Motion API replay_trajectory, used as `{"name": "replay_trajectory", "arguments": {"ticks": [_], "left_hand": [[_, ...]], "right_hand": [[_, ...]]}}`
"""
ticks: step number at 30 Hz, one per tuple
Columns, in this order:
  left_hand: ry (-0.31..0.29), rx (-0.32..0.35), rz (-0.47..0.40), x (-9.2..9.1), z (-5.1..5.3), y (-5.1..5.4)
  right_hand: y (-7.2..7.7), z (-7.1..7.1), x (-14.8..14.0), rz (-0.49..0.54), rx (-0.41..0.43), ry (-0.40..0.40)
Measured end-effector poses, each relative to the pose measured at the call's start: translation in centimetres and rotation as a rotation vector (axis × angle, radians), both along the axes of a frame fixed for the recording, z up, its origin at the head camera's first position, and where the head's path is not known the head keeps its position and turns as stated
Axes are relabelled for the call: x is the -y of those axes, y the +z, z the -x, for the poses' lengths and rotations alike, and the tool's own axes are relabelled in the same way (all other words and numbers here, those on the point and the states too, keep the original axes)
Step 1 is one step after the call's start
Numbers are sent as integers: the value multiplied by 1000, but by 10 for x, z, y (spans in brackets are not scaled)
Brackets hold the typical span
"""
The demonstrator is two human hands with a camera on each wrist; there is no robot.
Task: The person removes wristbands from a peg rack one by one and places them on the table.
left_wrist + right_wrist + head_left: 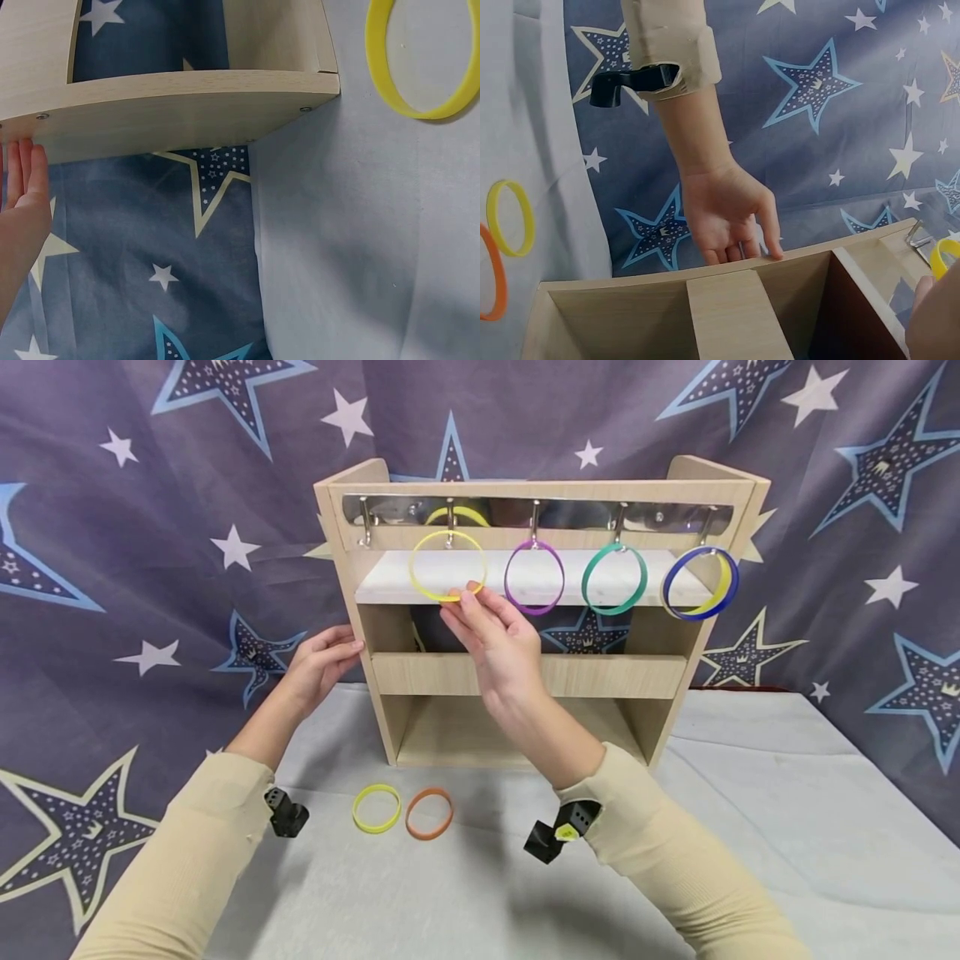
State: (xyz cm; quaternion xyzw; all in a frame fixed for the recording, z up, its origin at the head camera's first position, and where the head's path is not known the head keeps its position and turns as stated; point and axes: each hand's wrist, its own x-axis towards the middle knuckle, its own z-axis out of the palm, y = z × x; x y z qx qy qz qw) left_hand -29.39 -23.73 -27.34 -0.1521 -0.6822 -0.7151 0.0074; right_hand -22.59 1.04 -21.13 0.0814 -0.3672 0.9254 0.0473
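My right hand (498,639) pinches the lower edge of a thin yellow wristband (412,565), holding it upright at the second hook (450,514) from the left. Whether its top loop sits over that hook I cannot tell. On the other hooks hang a purple wristband (534,611), a green one (617,611), and a blue one (701,616) together with a yellow one. The left hand (318,664) rests its fingers against the left side of a wooden shelf (427,675). In the left wrist view, straight fingers (26,169) touch the side panel.
A yellow wristband (377,830) and an orange wristband (430,837) lie on the grey cloth (337,893) before the shelf. The leftmost hook (365,522) is bare. A shiny metal rail (592,514) carries the hooks. Behind hangs a star-patterned curtain (187,577).
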Motion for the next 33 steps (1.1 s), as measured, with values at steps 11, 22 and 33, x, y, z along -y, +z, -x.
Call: {"name": "replay_trajectory", "arguments": {"ticks": [11, 22, 33], "left_hand": [[-4, -5, -8, 1, 1, -1], [2, 0, -15, 1, 0, -1], [-12, -10, -25, 0, 0, 0]], "right_hand": [[3, -13, -5, -60, -55, 51], [-4, -23, -6, -162, -60, 107], [-17, -20, -8, -279, 23, 126]]}}
